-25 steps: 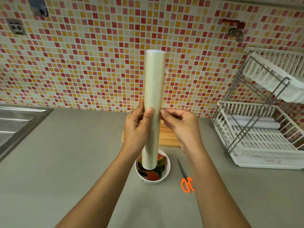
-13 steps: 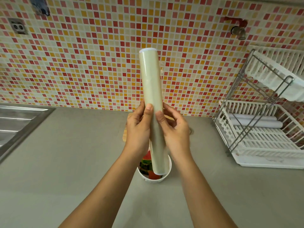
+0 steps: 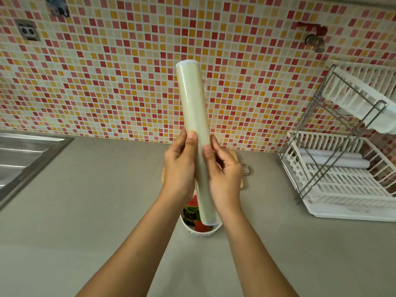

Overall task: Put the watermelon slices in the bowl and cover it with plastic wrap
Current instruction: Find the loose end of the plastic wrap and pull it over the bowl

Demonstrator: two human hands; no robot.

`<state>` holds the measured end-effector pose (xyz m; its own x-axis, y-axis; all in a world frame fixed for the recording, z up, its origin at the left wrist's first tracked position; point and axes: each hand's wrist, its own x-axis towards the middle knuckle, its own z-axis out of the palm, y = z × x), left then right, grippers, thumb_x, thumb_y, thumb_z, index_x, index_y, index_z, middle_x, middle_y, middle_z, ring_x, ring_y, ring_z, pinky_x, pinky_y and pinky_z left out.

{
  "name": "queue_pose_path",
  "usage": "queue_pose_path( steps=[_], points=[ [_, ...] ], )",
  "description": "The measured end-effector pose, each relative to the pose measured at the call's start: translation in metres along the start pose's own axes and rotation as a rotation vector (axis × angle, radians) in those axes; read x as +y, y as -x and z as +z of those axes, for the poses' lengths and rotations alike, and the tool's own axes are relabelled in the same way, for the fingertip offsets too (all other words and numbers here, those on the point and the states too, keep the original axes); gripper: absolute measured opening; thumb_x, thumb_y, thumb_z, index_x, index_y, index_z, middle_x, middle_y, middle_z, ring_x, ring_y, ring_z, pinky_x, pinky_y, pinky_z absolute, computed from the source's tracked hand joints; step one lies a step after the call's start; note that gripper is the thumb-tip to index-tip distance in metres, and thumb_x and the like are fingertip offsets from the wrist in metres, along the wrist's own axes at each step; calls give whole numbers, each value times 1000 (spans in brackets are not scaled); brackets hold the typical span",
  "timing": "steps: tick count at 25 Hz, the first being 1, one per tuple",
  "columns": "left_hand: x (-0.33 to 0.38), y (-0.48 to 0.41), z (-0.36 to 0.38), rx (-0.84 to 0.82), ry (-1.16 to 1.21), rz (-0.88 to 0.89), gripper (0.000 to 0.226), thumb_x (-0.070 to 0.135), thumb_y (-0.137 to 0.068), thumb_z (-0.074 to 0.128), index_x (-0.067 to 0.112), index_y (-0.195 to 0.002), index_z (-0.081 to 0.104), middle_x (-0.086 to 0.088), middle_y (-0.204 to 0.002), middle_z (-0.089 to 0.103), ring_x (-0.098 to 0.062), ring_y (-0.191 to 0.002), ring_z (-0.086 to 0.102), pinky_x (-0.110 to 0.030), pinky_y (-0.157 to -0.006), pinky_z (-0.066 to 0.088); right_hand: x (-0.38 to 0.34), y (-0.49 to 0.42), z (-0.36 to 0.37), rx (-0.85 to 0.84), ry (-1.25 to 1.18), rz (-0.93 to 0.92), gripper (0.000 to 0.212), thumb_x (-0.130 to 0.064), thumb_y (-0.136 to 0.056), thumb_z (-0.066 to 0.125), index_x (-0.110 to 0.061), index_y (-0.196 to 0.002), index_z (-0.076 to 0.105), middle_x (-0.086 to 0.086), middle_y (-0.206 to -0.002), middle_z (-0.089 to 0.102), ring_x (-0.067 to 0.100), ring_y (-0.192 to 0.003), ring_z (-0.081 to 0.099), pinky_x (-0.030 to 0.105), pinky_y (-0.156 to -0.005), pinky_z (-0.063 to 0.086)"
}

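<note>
Because the clingy film's loose edge probably must be found first, the left grip [image 3: 177, 168] curls round the smooth, pale roll of plastic wrap [image 3: 194, 116], holding it nearly upright, while the right grip [image 3: 225, 174] pinches at its side. Below its lower end, on the grey table [image 3: 96, 200], the white bowl [image 3: 203, 233] already holds the red-and-green watermelon slices [image 3: 190, 211], uncovered.

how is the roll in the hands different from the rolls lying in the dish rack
Pose: the held roll stands nearly upright, gripped by the left hand and right hand. The rack rolls lie flat in the lower tier of the dish rack.
Colour: the held roll looks pale cream-green, and the rack rolls look white.
Edge: loose film shows beside the held roll near its top. None shows on the rack rolls.
Shared: both are long, slim cylinders.
</note>
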<state>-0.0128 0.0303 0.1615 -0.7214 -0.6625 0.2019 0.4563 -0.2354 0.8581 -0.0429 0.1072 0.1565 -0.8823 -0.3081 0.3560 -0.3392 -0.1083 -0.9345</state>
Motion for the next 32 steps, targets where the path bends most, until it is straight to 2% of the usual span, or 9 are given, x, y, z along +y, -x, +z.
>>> queue_pose_path(
  steps=[4,8,12,16,19,23,26,29,32],
  points=[
    [2,-2,0,9,6,7,23,29,-96,52,20,-109,69,3,-97,74,-14,-96,69,-22,-76,54,5,-1,0,-29,-23,-19,31,-30,-95,47,-26,-123,59,-18,-121,62,-2,-114,56,26,-99,46],
    [3,-1,0,13,39,-28,28,28,-96,53,11,-114,66,-3,-99,73,-19,-98,68,-28,-81,54,7,-1,-9,-97,-117,96,26,-41,-92,49,-38,-114,63,-19,-117,65,1,-112,59,37,-100,48],
    [8,-4,-1,48,78,-46,22,29,-94,56,18,-106,69,0,-95,72,-17,-96,67,-34,-86,55,9,7,-11,-132,52,-2,51,-51,-82,56,-29,-129,55,-14,-125,63,1,-112,59,33,-95,52],
    [8,-3,0,62,61,-49,22,28,-95,54,17,-106,68,0,-94,71,-15,-94,66,-33,-86,55,12,11,-10,-83,91,-43,42,-40,-91,47,-21,-128,56,-8,-124,64,-5,-111,57,20,-95,48],
    [8,-3,0,74,93,-67,27,26,-96,52,8,-110,66,-2,-90,69,-15,-89,64,-34,-86,55,13,6,-16,-97,83,0,31,-31,-97,43,-26,-122,61,-15,-118,65,-4,-111,57,23,-97,47],
    [12,-6,-1,90,110,-69,28,27,-95,53,8,-112,65,2,-86,71,-11,-85,67,-29,-80,57,10,10,-19,-210,44,8,44,-53,-84,50,-39,-125,54,-32,-118,58,-7,-114,54,14,-93,47],
    [15,-9,-2,75,136,-60,23,24,-96,52,11,-108,66,4,-85,72,-9,-82,68,-26,-74,57,11,15,-14,-230,83,-30,58,-53,-81,52,-32,-135,45,-27,-128,54,-11,-114,52,10,-88,47],
    [16,-10,-5,79,146,-61,23,23,-97,51,9,-108,65,4,-81,72,-8,-78,69,-24,-70,56,12,13,-15,-278,35,26,40,-42,-89,47,-41,-129,45,-43,-114,52,-18,-110,50,8,-88,44],
    [16,-10,-6,83,138,-64,23,24,-97,50,9,-106,66,2,-81,72,-9,-77,68,-24,-69,56,12,11,-21,-276,-67,86,28,-33,-95,44,-45,-119,52,-43,-113,56,-13,-116,49,7,-94,41]
  ],
)
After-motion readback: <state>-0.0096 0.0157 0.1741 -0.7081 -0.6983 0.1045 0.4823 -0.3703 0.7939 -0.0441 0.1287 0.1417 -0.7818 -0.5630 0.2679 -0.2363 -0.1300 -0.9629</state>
